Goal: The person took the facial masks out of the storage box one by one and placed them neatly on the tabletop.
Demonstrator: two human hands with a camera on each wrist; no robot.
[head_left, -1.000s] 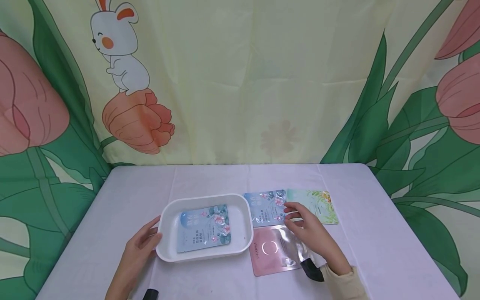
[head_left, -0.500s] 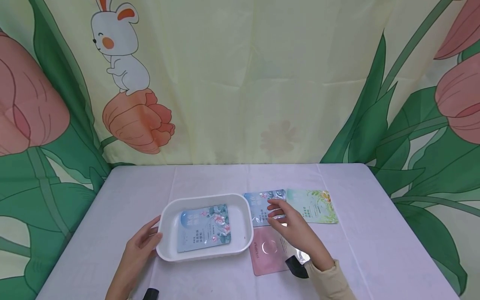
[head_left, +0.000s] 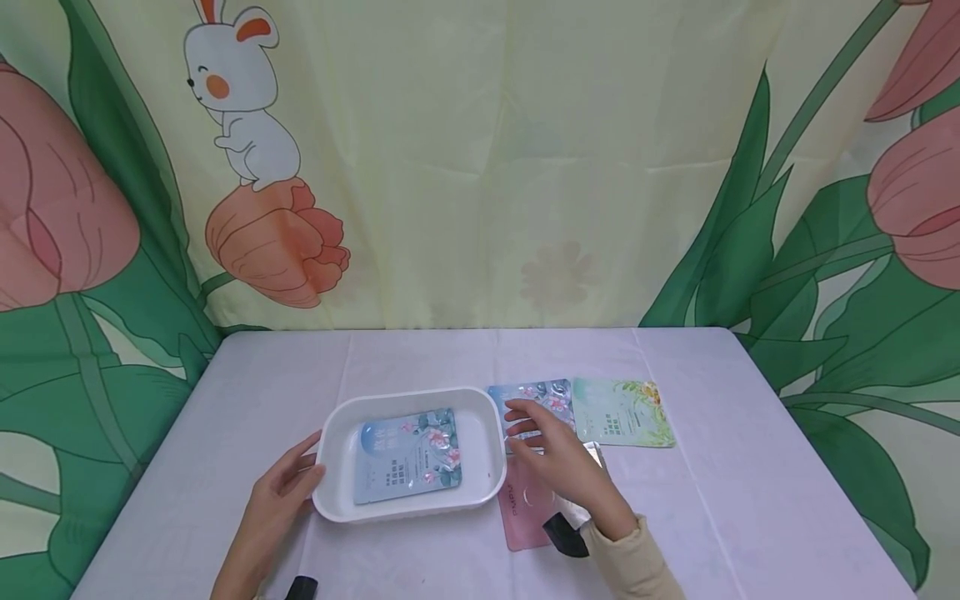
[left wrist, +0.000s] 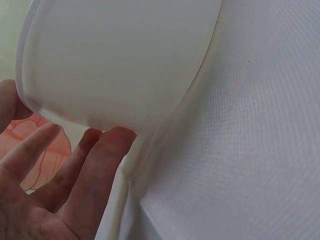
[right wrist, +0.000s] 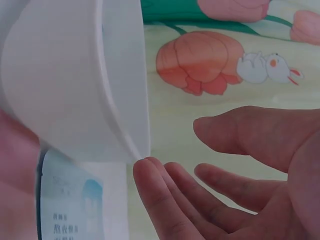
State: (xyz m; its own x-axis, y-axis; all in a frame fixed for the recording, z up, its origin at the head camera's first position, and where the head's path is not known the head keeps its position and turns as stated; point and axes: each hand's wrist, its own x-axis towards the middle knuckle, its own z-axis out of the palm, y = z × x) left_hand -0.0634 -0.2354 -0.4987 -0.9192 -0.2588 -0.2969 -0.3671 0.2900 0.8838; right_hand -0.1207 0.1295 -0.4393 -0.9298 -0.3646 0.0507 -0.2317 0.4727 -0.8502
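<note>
A white rectangular tray [head_left: 337, 511] sits on the table with a blue floral sachet [head_left: 408, 467] lying flat inside it. My left hand [head_left: 279, 492] is at the tray's left end, thumb and fingertips touching its outer wall. In the left wrist view those fingertips [left wrist: 122, 136] rest along the wall and rim. My right hand [head_left: 555, 454] hovers just beyond the tray's right end, fingers relaxed and holding nothing. Its fingertips [right wrist: 145, 167] come right up to the rim in the right wrist view. Beneath that hand, a blue sachet [head_left: 536, 392] and a pink sachet [head_left: 521, 504] are partly hidden.
A green floral sachet [head_left: 622, 412] lies right of the blue one. White cloth covers the table [head_left: 420, 358], and a curtain [head_left: 480, 167] printed with tulips and a rabbit hangs behind its far edge. Black straps [head_left: 566, 536] show at the wrists.
My right hand has moved left, from over the green and pink sachets to the tray's right end. The left hand and the tray have stayed in place.
</note>
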